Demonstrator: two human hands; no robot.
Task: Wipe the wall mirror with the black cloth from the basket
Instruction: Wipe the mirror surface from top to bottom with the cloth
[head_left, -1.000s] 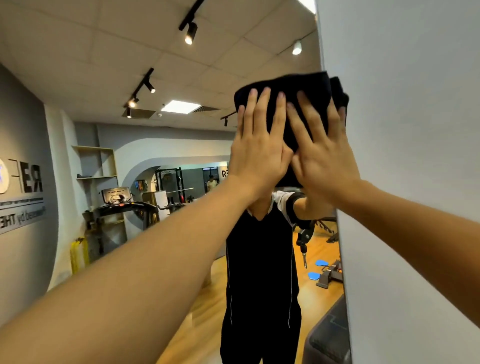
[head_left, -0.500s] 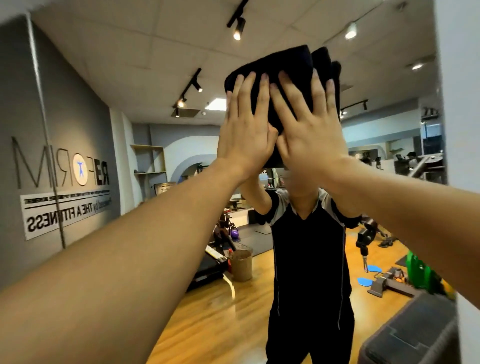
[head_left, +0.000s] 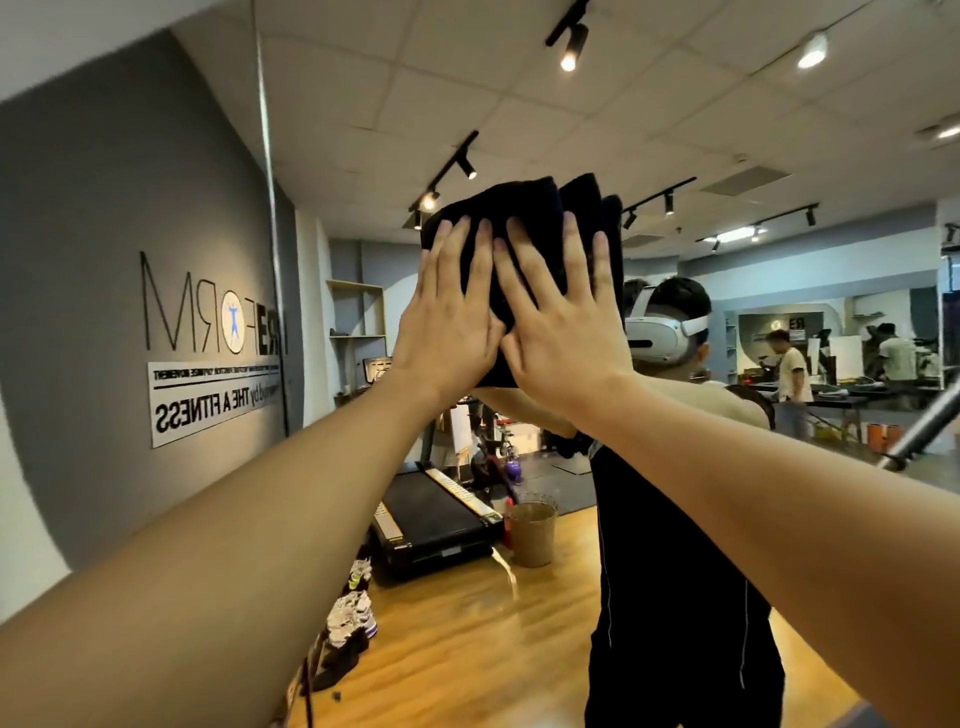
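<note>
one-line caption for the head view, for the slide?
Left hand and right hand press a folded black cloth flat against the wall mirror reflecting a gym.

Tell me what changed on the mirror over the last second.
Both hands slid the black cloth leftward across the wall mirror, away from its right edge by the white wall, which has now left the view. More of the reflected gym shows, including the mirrored wall lettering. Unchanged: the left hand and right hand stay flat, fingers spread, side by side, pressing the folded cloth high on the glass.
</note>
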